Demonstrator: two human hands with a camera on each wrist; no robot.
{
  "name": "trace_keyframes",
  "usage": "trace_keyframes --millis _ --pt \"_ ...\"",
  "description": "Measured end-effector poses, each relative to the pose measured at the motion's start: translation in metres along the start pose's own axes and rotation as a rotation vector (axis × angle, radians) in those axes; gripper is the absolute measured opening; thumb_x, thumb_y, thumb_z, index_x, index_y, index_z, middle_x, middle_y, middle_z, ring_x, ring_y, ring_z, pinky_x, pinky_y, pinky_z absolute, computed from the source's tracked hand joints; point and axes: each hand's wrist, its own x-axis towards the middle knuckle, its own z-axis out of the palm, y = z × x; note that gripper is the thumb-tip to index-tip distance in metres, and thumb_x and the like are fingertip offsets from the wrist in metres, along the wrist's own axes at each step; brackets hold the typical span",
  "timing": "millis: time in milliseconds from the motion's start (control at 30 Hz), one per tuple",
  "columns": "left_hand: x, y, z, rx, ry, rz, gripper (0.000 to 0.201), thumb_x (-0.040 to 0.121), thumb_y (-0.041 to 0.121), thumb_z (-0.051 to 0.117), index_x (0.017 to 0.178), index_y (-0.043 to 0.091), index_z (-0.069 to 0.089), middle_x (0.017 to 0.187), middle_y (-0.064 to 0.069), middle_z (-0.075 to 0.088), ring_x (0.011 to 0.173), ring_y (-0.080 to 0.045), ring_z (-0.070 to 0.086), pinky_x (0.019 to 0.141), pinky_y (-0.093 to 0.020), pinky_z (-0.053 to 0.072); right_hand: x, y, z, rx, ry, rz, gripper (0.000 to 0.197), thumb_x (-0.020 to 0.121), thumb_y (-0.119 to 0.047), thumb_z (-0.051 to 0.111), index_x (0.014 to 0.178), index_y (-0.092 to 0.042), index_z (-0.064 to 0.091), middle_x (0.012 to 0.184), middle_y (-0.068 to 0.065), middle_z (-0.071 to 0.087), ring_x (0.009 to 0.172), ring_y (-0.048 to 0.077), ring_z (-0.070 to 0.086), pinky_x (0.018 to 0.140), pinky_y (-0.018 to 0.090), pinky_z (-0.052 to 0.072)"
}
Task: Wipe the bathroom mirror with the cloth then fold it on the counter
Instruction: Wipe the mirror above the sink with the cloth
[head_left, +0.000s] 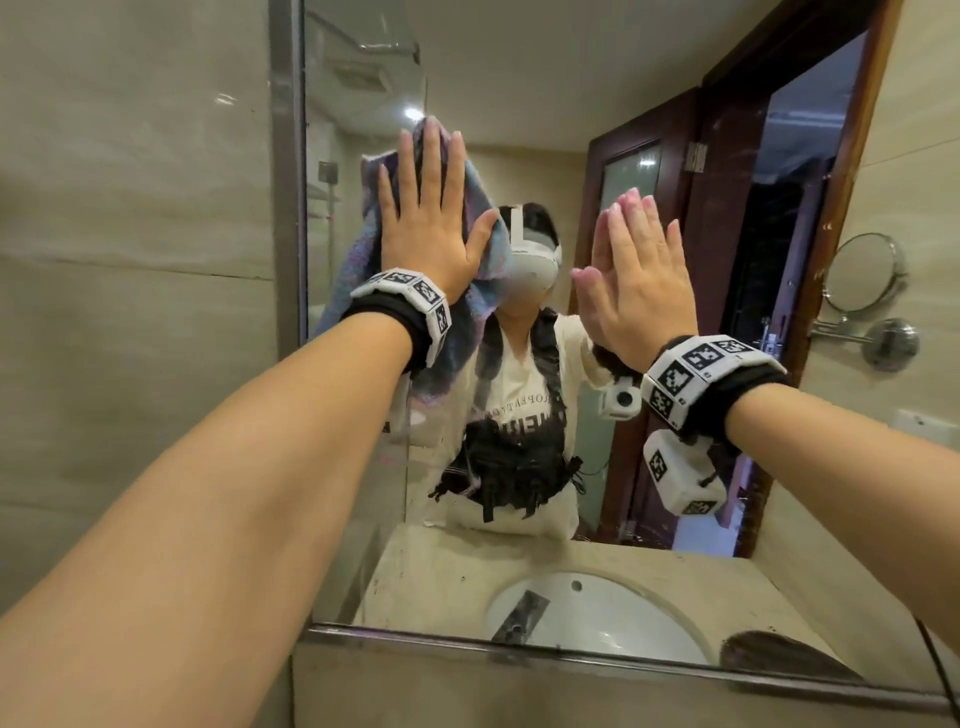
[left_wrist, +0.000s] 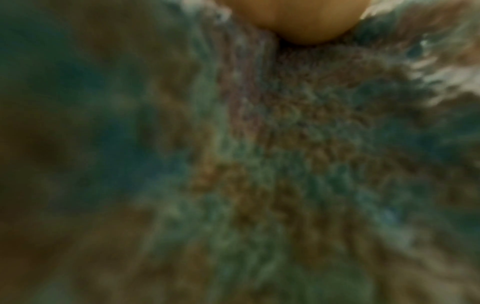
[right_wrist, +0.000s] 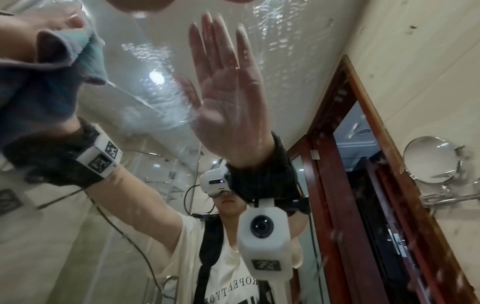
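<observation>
1. The left hand (head_left: 431, 228) is raised with its arm stretched forward, fingers straight and spread, palm pressed flat on the cloth (head_left: 374, 270).
2. The cloth is pinned against the mirror (head_left: 519, 83), its lower part hanging below the wrist; nothing is clenched, the grip being released.
3. The right hand (head_left: 641, 286) is held flat on the glass beside it, fingers straight and together, grip released, nothing held.
4. The counter (head_left: 447, 577) is seen only as a reflection.
</observation>
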Motion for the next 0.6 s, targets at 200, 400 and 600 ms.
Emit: trace_keyframes --millis 200,400,600 --pt "-0.006 0.063 0.000 -0.010 -0.029 0.140 0.076 0.095 0.056 0.019 0.149 0.010 -0.006 0.157 -0.012 -0.007 0.144 -0.032 -0.007 0.115 -0.050 -0.004 0.005 0.021 -0.011 0.044 0.047 0.071 0.060 0.097 -0.035 0.025 0.148 -0.004 0.015 0.157 0.012 0.008 0.146 0.022 0.002 0.116 0.036 -0.005" --pt "-0.026 0.087 0.011 -0.024 -0.064 0.216 0.076 0.094 0.057 0.021 0.150 0.014 -0.006 0.158 -0.008 -0.009 0.145 -0.030 -0.009 0.112 -0.049 -0.011 -0.018 0.046 -0.005 -0.043 0.005 0.053 0.061 0.098 -0.038 0.024 0.147 -0.004 0.016 0.157 0.013 0.010 0.145 0.023 0.003 0.116 0.036 -0.004" --pt "-0.058 0.072 0.025 0.003 -0.121 0.341 0.075 0.094 0.057 0.021 0.150 0.016 -0.007 0.158 -0.008 -0.010 0.144 -0.030 -0.011 0.114 -0.052 -0.008 -0.030 0.023 0.005 -0.008 -0.013 -0.054 0.064 0.095 -0.041 0.022 0.145 -0.001 0.024 0.154 0.016 0.018 0.144 0.026 0.012 0.114 0.026 -0.013"
